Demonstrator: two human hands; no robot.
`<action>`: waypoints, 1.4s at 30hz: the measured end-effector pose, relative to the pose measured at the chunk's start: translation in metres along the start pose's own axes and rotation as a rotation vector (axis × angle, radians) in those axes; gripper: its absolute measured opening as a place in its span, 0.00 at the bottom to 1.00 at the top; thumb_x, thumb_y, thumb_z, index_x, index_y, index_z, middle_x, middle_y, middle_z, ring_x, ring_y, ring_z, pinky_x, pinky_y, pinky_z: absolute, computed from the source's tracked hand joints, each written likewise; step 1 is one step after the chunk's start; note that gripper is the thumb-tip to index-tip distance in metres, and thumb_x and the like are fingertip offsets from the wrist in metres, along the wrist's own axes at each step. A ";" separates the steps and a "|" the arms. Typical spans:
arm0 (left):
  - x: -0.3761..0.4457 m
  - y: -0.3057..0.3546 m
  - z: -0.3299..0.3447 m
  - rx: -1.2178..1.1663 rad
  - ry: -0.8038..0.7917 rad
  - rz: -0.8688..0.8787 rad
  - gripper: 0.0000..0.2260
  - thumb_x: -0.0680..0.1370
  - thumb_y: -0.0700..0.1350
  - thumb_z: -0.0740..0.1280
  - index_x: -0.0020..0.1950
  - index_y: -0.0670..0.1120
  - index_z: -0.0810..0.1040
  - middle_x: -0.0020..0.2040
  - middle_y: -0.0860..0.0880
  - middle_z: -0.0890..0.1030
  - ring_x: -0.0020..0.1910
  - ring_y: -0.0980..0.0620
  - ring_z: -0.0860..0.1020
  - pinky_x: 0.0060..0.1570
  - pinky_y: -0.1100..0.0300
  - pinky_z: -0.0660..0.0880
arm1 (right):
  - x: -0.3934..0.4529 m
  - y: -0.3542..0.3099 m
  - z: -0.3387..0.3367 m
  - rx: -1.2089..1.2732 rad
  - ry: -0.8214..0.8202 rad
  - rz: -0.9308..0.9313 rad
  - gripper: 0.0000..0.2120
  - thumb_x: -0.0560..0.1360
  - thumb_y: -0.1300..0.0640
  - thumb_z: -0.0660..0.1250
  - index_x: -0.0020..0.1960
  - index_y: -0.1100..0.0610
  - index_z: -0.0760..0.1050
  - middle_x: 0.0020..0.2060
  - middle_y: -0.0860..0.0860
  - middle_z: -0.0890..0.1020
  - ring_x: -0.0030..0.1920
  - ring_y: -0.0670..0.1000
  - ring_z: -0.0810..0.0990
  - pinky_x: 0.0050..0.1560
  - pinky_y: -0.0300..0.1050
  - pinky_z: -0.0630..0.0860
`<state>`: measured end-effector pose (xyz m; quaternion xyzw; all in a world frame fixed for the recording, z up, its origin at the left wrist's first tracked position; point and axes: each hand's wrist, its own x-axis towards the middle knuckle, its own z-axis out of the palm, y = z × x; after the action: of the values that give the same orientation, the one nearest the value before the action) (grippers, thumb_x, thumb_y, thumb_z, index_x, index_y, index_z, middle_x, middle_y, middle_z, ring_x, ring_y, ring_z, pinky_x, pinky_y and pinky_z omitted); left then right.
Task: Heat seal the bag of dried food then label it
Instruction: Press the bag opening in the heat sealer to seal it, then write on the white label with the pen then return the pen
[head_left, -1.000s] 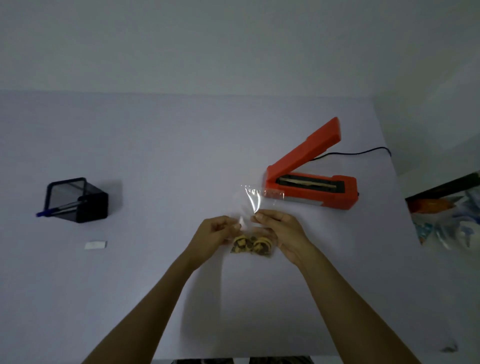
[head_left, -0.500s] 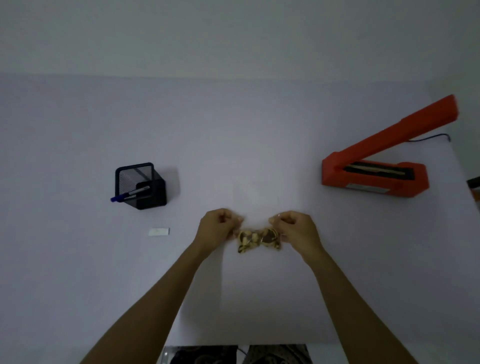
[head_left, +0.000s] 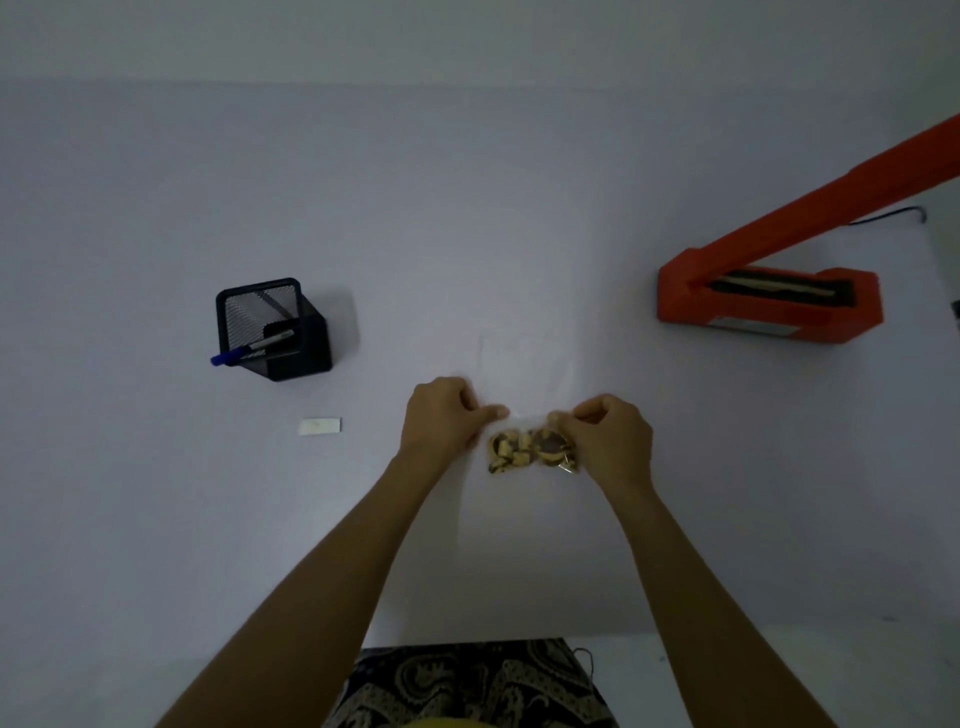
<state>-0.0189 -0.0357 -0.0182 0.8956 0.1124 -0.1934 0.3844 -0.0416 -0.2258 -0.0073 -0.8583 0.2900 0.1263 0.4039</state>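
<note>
Both hands pinch a clear bag just above the table, near its front edge. The left hand has thumb and fingers closed together on the bag's left side; the right hand is closed on its right side, partly covering the lower corner. They grip at about the level where the filling stops, which probably keeps the plastic stretched flat between them and the contents down at the near end.

The dried food, yellow and brown pieces, sits bunched at the bottom of the bag, between the hands. The empty upper part of the bag reaches away from the person and is so transparent that its mouth can hardly be made out against the table; whether it lies flat there cannot be told.

The sealer stands well apart to the right, its orange arm raised, so the sealing strip lies open, ready to take the bag's mouth. Its cord runs off behind it.

To the left, a black mesh holder leans with a blue-capped pen sticking out, and a small white label lies just in front of it: the things for the labelling step, untouched.

My reading: the bag is not yet sealed, and it must be carried right to the sealer
</note>
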 end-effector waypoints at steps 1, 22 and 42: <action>0.001 0.001 0.000 0.024 0.001 0.006 0.19 0.68 0.58 0.75 0.32 0.43 0.77 0.25 0.49 0.81 0.28 0.54 0.79 0.39 0.58 0.78 | 0.001 0.001 -0.001 -0.014 -0.008 0.005 0.13 0.66 0.50 0.77 0.40 0.57 0.79 0.35 0.49 0.81 0.35 0.47 0.79 0.32 0.36 0.70; -0.075 -0.019 -0.210 0.085 0.699 -0.054 0.10 0.75 0.52 0.70 0.42 0.47 0.75 0.34 0.52 0.77 0.33 0.53 0.75 0.31 0.65 0.69 | -0.045 -0.224 0.070 -0.212 -0.448 -0.906 0.06 0.76 0.58 0.66 0.50 0.56 0.81 0.42 0.51 0.82 0.42 0.50 0.78 0.45 0.45 0.77; -0.045 -0.058 -0.227 0.312 0.438 -0.012 0.09 0.80 0.45 0.63 0.55 0.45 0.81 0.49 0.45 0.83 0.47 0.46 0.79 0.45 0.56 0.74 | -0.060 -0.262 0.161 -0.941 -0.125 -1.623 0.14 0.78 0.47 0.63 0.43 0.55 0.81 0.38 0.52 0.80 0.43 0.54 0.75 0.41 0.47 0.61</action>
<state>-0.0208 0.1672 0.1071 0.9638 0.1672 -0.0121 0.2072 0.0701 0.0537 0.0789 -0.8649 -0.5000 -0.0437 -0.0051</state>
